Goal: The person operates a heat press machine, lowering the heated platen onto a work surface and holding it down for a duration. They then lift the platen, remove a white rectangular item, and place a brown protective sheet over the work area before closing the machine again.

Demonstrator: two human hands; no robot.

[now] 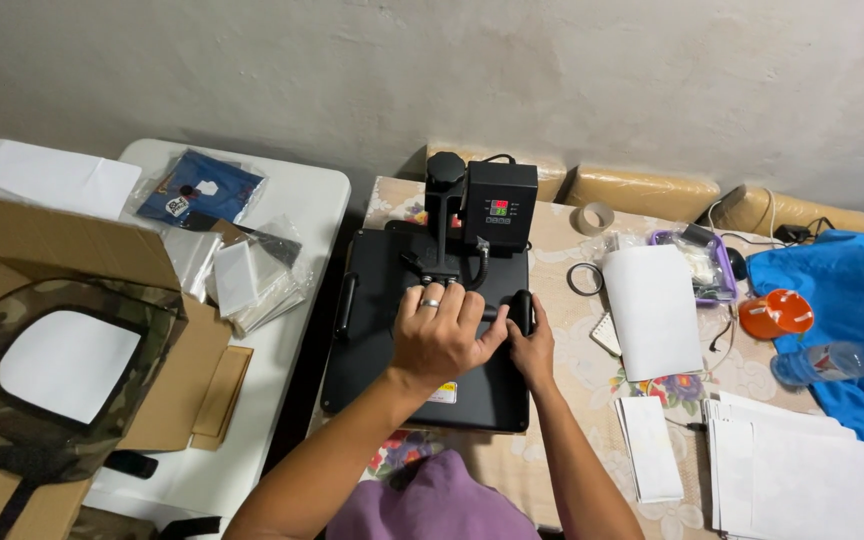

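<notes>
Here, heat press, black, flat plate closed, sits mid-counter toward the back edge by the wall. Left hand on top of the handle bar, fingers curled over it, ring visible. Right hand grips the bar's right end, fingers wrapped around it. Control box with a small lit display stands at the press's rear. Right of the press: white sheet, tape roll, black ring, orange lid, water bottle lying on blue cloth. Paper stack at the counter's front right corner. Left, on a white counter: bagged items, open cardboard box with a camouflage bag.
</notes>
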